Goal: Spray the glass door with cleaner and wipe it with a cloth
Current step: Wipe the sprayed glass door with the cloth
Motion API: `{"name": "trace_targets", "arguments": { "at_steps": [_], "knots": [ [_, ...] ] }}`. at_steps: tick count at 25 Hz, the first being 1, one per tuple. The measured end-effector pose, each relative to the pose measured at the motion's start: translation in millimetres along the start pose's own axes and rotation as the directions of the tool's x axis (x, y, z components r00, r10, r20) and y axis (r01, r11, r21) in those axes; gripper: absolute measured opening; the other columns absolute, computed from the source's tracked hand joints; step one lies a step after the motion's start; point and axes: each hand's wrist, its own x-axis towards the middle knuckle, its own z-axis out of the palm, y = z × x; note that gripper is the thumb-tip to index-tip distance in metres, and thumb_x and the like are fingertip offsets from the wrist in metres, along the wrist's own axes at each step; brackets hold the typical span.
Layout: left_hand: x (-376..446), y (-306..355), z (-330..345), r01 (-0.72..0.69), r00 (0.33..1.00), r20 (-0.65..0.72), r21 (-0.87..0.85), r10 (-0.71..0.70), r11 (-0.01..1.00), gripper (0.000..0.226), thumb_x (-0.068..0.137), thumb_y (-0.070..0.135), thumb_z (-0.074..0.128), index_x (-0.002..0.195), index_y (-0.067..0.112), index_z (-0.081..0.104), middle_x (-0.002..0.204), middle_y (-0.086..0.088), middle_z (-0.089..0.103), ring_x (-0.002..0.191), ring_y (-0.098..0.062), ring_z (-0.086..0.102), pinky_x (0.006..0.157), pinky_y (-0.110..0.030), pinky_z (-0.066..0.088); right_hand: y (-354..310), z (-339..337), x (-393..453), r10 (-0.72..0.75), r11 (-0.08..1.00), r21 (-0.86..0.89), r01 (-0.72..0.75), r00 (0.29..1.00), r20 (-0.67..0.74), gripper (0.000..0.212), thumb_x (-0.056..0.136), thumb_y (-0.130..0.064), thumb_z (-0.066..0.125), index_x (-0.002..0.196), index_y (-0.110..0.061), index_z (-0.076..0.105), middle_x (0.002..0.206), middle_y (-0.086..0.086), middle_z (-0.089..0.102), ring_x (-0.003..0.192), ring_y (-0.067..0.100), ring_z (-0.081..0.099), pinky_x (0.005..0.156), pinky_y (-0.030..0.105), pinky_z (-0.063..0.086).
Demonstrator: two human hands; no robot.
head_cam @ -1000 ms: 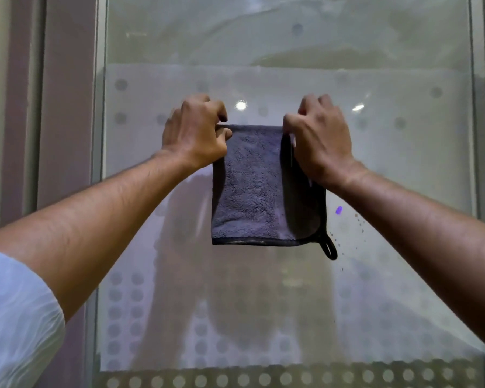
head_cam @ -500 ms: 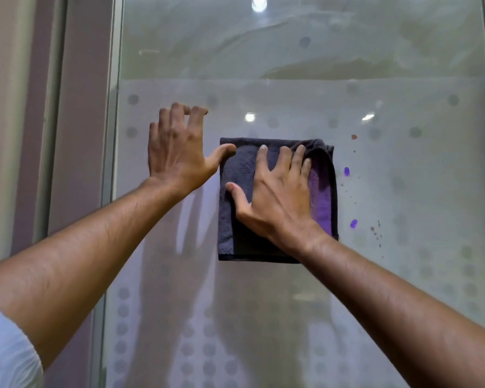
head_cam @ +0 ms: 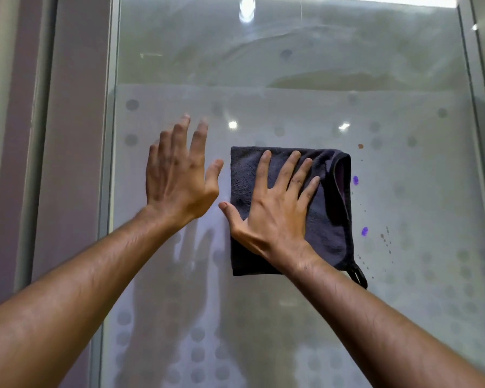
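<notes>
Pressing the folded dark cloth (head_cam: 328, 208) flat on the glass door (head_cam: 291, 79), long axis upright and loop hanging lower right, we spread our right hand (head_cam: 275, 214) over it, our open left hand (head_cam: 179, 177) holding nothing beside it.

fuzzy terry cloth (head_cam: 328, 219); glossy glass door (head_cam: 291, 65)

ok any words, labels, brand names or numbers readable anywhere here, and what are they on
None: no readable text shows anywhere in this view.
Cloth: plain dark grey, no tag or label showing; its hanging loop is blank.
Glass door: only frosted dots, light reflections and purple and brown spots, no lettering or numbers.
Right hand lies flat on the cloth, left hand is open beside it; neither bears writing.
</notes>
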Motion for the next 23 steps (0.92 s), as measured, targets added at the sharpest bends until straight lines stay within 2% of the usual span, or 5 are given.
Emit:
{"name": "trace_targets", "arguments": {
  "at_steps": [3, 6, 16, 20, 23],
  "knots": [
    [-19.8, -7.0, 13.8, 0.02, 0.996, 0.086, -0.038, -0.016, 0.999, 0.071, 0.096, 0.044, 0.038, 0.156, 0.017, 0.013, 0.164, -0.013, 0.007, 0.151, -0.03, 0.007, 0.12, -0.045, 0.011, 1.2, 7.4, -2.4, -0.01, 1.0, -0.011, 0.01, 0.999, -0.045, 0.089, 0.086, -0.061, 0.032, 0.156, -0.011, 0.01, 0.155, 0.039, 0.001, 0.144, 0.054, -0.006, 0.111, 0.07, 0.004],
    [-26.9, -11.9, 22.8, -0.011, 0.992, 0.127, -0.02, 0.013, 1.0, 0.073, 0.096, 0.05, 0.023, 0.157, 0.019, -0.003, 0.164, -0.009, -0.011, 0.151, -0.023, -0.012, 0.122, -0.039, -0.006, 18.7, 10.7, -6.7, -0.135, 0.99, -0.045, 0.133, 0.989, -0.056, 0.081, 0.086, -0.051, 0.033, 0.155, -0.011, 0.018, 0.157, 0.035, 0.007, 0.146, 0.049, 0.0, 0.115, 0.067, 0.006],
    [-26.7, -9.5, 24.1, -0.01, 0.988, 0.154, 0.006, 0.009, 1.0, 0.074, 0.096, 0.051, 0.019, 0.155, 0.019, -0.011, 0.163, -0.01, -0.018, 0.15, -0.023, -0.018, 0.122, -0.041, -0.008, 59.0, -5.8, 44.7, 0.063, 0.989, 0.141, -0.038, 0.982, -0.179, 0.065, 0.092, -0.041, 0.034, 0.154, -0.019, 0.027, 0.162, 0.017, 0.015, 0.15, 0.034, 0.004, 0.119, 0.058, -0.002],
    [-27.1, -10.0, 24.3, -0.005, 0.989, 0.15, 0.004, 0.005, 1.0, 0.073, 0.096, 0.05, 0.02, 0.156, 0.019, -0.009, 0.163, -0.009, -0.016, 0.15, -0.023, -0.016, 0.122, -0.04, -0.008, 38.4, -6.7, 55.9, -0.228, 0.965, 0.099, 0.244, 0.961, -0.156, 0.065, 0.091, -0.04, 0.04, 0.151, -0.017, 0.035, 0.16, 0.019, 0.022, 0.149, 0.034, 0.014, 0.12, 0.055, 0.005],
    [-27.4, -10.2, 25.0, 0.0, 0.99, 0.144, -0.014, 0.002, 1.0, 0.073, 0.096, 0.05, 0.02, 0.156, 0.02, -0.008, 0.164, -0.008, -0.015, 0.15, -0.021, -0.016, 0.122, -0.039, -0.008, 56.8, -1.4, 20.6, -0.508, 0.858, 0.046, 0.512, 0.858, -0.08, 0.068, 0.088, -0.035, 0.045, 0.152, -0.014, 0.032, 0.161, 0.017, 0.018, 0.15, 0.031, 0.012, 0.121, 0.05, 0.012]
  ]
}}
